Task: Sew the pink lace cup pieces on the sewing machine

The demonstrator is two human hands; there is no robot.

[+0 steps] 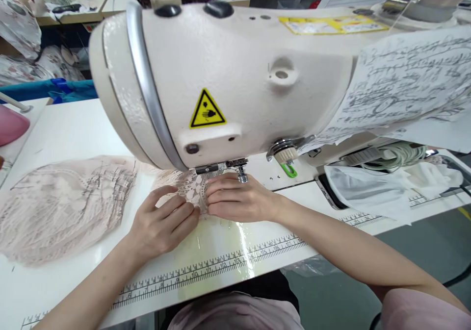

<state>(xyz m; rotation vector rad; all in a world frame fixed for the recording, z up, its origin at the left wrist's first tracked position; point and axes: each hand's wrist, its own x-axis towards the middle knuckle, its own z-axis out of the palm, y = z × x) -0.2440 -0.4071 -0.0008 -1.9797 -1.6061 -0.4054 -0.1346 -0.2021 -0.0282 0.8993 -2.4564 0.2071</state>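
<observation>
A piece of pale pink lace fabric point(193, 185) lies under the head of a white sewing machine point(250, 70), partly hidden by the machine and my hands. My left hand point(165, 219) is at its left front edge, fingers bent and closed on the lace. On the other side, close to the needle area, my right hand point(241, 197) has its fingers pressed together on the lace edge. The needle and presser foot are mostly hidden. More pale pink lace point(69, 202) lies gathered on the table to the left.
A printed ruler point(213, 268) runs along the front edge of the white table point(88, 129). A phone point(333, 192) lies under white cloth point(368, 188) on the right. Handwritten paper point(401, 80) hangs on the machine. Another person's patterned sleeve point(18, 26) shows at upper left.
</observation>
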